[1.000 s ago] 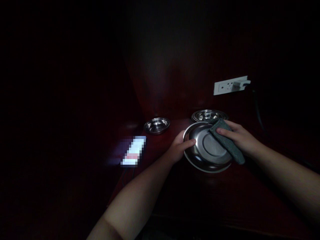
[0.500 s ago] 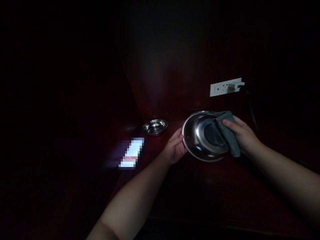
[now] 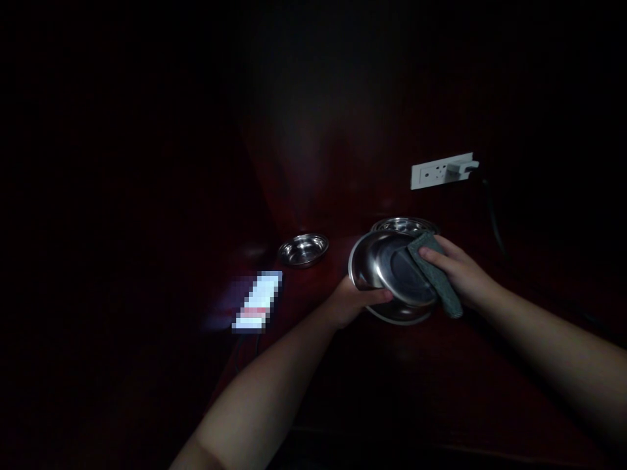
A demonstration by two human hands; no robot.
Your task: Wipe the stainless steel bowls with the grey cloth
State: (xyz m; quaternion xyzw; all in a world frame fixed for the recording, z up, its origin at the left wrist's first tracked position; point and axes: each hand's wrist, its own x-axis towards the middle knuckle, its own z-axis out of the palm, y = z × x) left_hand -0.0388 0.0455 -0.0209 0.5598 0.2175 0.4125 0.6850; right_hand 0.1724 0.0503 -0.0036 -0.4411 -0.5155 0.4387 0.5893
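Observation:
A shiny steel plate (image 3: 377, 271) is held tilted above the dark red table, its underside facing me. My left hand (image 3: 355, 303) grips its lower left rim, thumb over the edge. My right hand (image 3: 460, 274) presses a folded grey cloth (image 3: 434, 271) against the right side of the plate, fingers closed on the cloth.
Behind the held plate lies a stack of steel plates (image 3: 404, 226). A small steel bowl (image 3: 304, 249) sits to the left, and a lit phone (image 3: 258, 302) lies nearer the left edge. A white wall socket (image 3: 441, 172) with a plug and dark cable is at the back right. The room is very dark.
The plate has dropped lower and turned in my hands, uncovering the stack behind it. My left hand has shifted from the left rim to the lower rim. The cloth has slid across the plate.

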